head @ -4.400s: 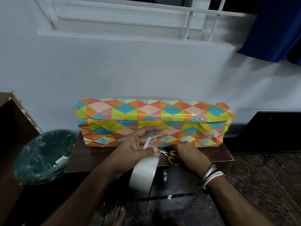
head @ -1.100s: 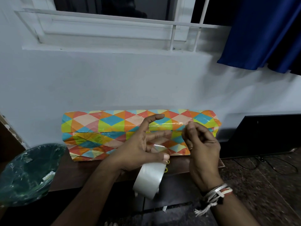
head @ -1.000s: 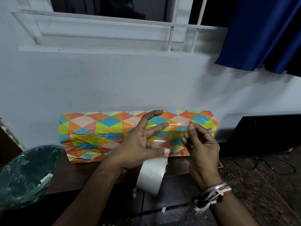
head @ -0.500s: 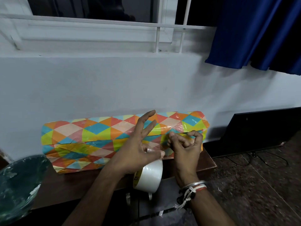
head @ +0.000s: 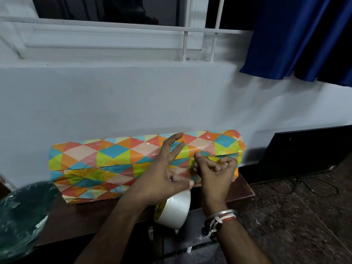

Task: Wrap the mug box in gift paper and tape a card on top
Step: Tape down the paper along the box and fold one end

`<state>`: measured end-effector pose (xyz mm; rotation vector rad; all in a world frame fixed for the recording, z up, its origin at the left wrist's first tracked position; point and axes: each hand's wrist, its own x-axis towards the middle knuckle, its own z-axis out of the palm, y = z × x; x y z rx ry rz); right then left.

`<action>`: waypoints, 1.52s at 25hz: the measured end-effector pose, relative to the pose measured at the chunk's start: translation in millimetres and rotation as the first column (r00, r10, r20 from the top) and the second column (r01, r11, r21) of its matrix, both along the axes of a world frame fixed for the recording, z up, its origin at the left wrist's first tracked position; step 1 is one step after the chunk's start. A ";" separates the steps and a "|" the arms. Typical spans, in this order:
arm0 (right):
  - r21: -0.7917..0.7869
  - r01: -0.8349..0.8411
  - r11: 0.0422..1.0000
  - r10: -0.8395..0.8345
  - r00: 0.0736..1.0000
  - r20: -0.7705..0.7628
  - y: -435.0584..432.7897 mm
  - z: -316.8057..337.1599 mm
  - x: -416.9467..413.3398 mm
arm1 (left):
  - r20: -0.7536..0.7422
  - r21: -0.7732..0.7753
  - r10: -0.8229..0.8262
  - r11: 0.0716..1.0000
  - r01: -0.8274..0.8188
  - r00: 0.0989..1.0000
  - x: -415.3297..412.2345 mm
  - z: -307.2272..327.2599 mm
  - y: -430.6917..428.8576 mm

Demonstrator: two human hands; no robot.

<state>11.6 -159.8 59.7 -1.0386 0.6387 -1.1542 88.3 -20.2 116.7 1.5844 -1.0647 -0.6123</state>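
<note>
The long box wrapped in triangle-patterned gift paper (head: 118, 157) lies on a dark wooden bench (head: 91, 216) against the white wall. My left hand (head: 162, 178) is in front of its middle. Thumb and a lower finger pinch a roll of clear tape (head: 174, 210) that hangs below the palm, while the index and middle fingers stick up. My right hand (head: 216, 172) is at the box's right part, fingers curled, pinching a strip of clear tape (head: 190, 168) against the paper seam. No card is in view.
A green bin lined with plastic (head: 21, 216) stands at the lower left. A black panel (head: 304, 155) leans on the wall to the right, with cables (head: 304, 187) on the speckled floor. A blue curtain (head: 304, 35) hangs at the upper right.
The scissors seen earlier in my right hand are gone from view. My right hand has risen to the box's right part with a cut tape strip; my left hand has followed with the roll.
</note>
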 end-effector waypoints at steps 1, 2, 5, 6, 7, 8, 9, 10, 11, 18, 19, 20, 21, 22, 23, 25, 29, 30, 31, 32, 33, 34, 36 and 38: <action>-0.020 0.018 1.000 -0.019 0.999 -0.040 -1.5 -2.6 0.4 | -0.002 0.008 -0.007 1.000 0.007 1.000 0.4 -0.5 -0.5; -0.057 0.040 0.998 -0.045 0.994 -0.103 -2.8 -4.5 -0.1 | -0.006 0.014 -0.011 1.000 0.011 1.000 0.8 -1.1 -0.8; -0.184 0.076 0.980 -0.130 0.944 -0.304 -5.5 -8.4 -5.6 | -0.007 0.025 -0.016 1.000 0.016 1.000 1.0 -1.8 -1.3; -0.218 0.070 0.973 -0.146 0.923 -0.357 -5.9 -10.1 -8.5 | -0.005 0.027 -0.019 0.999 0.019 1.000 1.0 -1.7 -1.5; -0.250 0.054 0.967 -0.153 0.906 -0.396 -5.5 -12.2 -11.7 | -0.005 0.028 -0.019 0.999 0.020 1.000 1.0 -1.5 -1.6; -0.284 0.037 0.958 -0.159 0.894 -0.420 -4.5 -14.1 -15.4 | -0.001 0.029 -0.015 0.999 0.015 1.000 1.0 -1.5 -1.5; -0.330 0.028 0.943 -0.177 0.885 -0.431 -3.4 -15.4 -18.7 | 0.002 0.030 -0.009 1.000 0.009 1.000 1.2 -1.6 -1.3; -0.405 0.029 0.914 -0.217 0.878 -0.427 -1.9 -14.7 -22.0 | 0.002 0.031 -0.004 1.000 0.004 1.000 1.0 -1.5 -0.8; -0.494 0.035 0.869 -0.267 0.874 -0.407 -1.1 -11.9 -24.2 | 0.001 0.030 0.001 1.000 -0.001 1.000 1.1 -1.6 -0.2; -0.642 -0.048 0.765 -0.316 0.840 -0.440 -12.7 20.1 -16.5 | -0.015 0.007 -0.005 1.000 0.005 1.000 -1.5 -0.9 1.9; -0.633 -0.056 0.772 -0.311 0.836 -0.452 -14.7 18.4 -15.4 | -0.013 0.007 -0.005 1.000 0.005 1.000 -1.2 -0.9 1.3; -0.623 -0.064 0.780 -0.297 0.838 -0.458 -15.7 16.1 -15.5 | -0.013 0.007 -0.005 1.000 0.005 1.000 -1.0 -0.8 0.9; -0.614 -0.075 0.786 -0.286 0.836 -0.468 -16.3 14.0 -16.7 | -0.015 0.004 -0.003 1.000 0.003 1.000 -0.3 -1.1 0.0; -0.611 -0.093 0.786 -0.282 0.827 -0.487 -16.3 11.9 -19.0 | -0.015 0.004 0.000 1.000 0.000 1.000 0.2 -1.5 -0.7; -0.611 -0.115 0.783 -0.284 0.807 -0.517 -15.7 9.6 -22.0 | -0.016 0.006 0.002 1.000 -0.002 1.000 0.6 -2.1 -1.1; -0.613 -0.167 0.773 -0.305 0.749 -0.588 -14.1 4.7 -28.5 | -0.023 -0.001 0.003 1.000 -0.003 1.000 1.3 -3.9 -1.0; -0.624 -0.213 0.752 -0.329 0.699 -0.635 -11.1 4.7 -36.3 | -0.018 -0.029 0.003 1.000 -0.003 1.000 -0.9 -6.3 1.2; -0.644 -0.206 0.737 -0.335 0.715 -0.613 -8.6 7.5 -37.9 | -0.020 -0.035 0.007 0.999 -0.008 1.000 -2.7 -6.2 2.0; -0.666 -0.197 0.720 -0.333 0.743 -0.580 -5.7 10.3 -39.3 | -0.024 -0.045 0.013 0.999 -0.014 1.000 -4.8 -6.0 2.9; -0.672 -0.199 0.713 -0.292 0.788 -0.542 -2.2 14.9 -40.6 | -0.032 -0.061 0.013 0.998 -0.015 0.999 -7.1 -5.4 4.1; -0.659 -0.216 0.721 -0.198 0.847 -0.494 2.4 21.1 -41.0 | -0.049 -0.080 0.008 0.997 -0.012 0.999 -9.7 -4.1 6.1; -0.625 -0.267 0.734 -0.062 0.890 -0.453 7.2 28.5 -41.3 | -0.069 -0.103 0.004 0.995 -0.011 0.998 -12.0 -2.6 8.8; -0.542 -0.438 0.717 0.197 0.873 -0.445 14.4 42.0 -42.1 | -0.087 -0.145 0.015 0.989 -0.027 0.996 -14.6 -0.9 14.9; -0.436 -0.631 0.641 0.373 0.753 -0.541 19.9 48.8 -42.1 | -0.073 -0.166 0.052 0.984 -0.063 0.996 -13.9 -2.2 21.8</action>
